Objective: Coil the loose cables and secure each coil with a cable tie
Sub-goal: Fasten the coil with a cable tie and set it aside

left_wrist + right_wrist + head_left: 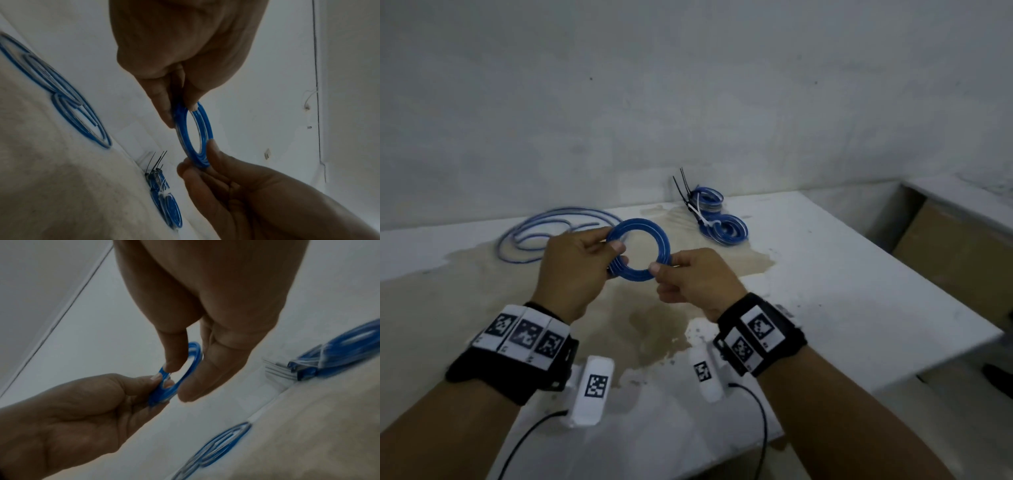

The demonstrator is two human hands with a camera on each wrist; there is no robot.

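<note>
We hold both forearms raised and angled inward; our left hand (575, 263) pinches with thumb over curled fingers, our right hand (695, 281) pinches between thumb and forefinger.

**Dim, flat light with soft blur**

All three views are dim and bluish-grey, with no hard shadows or glare; around the blue coil (639, 249) the head view is fairly sharp; both wrist views smear the cables behind it, edges bending.

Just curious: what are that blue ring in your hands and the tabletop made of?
Blue coil: looks like glossy, translucent plastic-sheathed cable, judging by its sheen and pale streaks. Table: seemingly white-painted or laminated board, matte, its worn coating baring a tan patch; the exact material stays unclear.
</note>
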